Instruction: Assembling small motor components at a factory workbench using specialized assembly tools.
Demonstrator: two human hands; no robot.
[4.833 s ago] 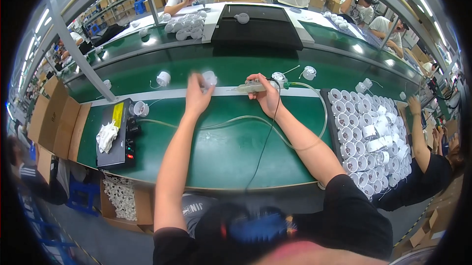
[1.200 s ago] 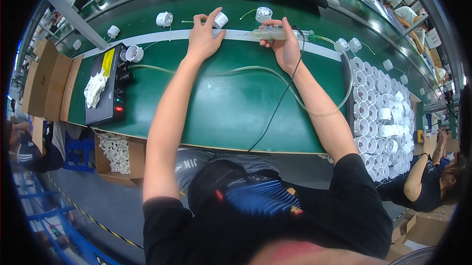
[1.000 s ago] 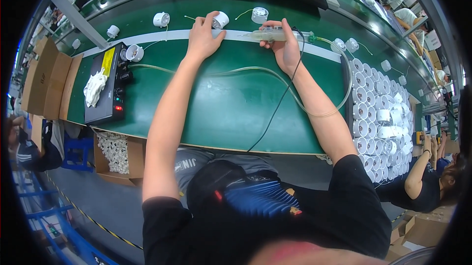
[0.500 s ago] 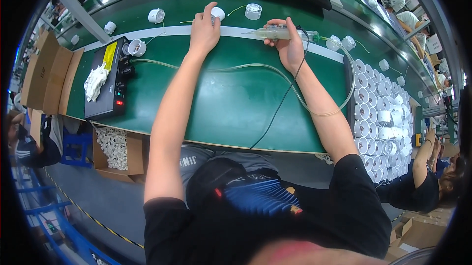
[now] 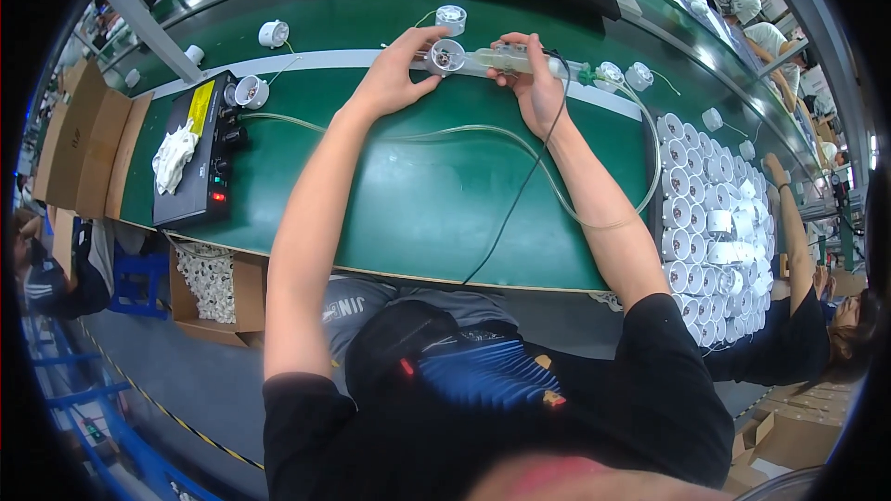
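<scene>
My left hand (image 5: 394,76) grips a small white round cup (image 5: 447,68) by its side. The cup's open face is turned up toward me, with small parts visible inside. In my right hand (image 5: 538,92) is a clear dispensing syringe (image 5: 504,59), lying nearly level with its tip end at the cup's right rim. Whether the tip touches the cup, I cannot tell. A clear hose (image 5: 557,187) and a dark cable run from the syringe side across the green table. Just behind the held cup stands another white cup (image 5: 451,20) with a yellow-green wire.
At the left stands a black control box (image 5: 215,153) with a crumpled white cloth (image 5: 174,159) on it. More white cups (image 5: 273,34) sit along the green belt. A tray of many cups (image 5: 691,213) is at the right. An open carton (image 5: 251,292) of small white parts stands below the table.
My left hand has drawn a white cup rightward and nearer, bringing it to the syringe. The syringe stays in my right hand. Cups on the belt have shifted left.
</scene>
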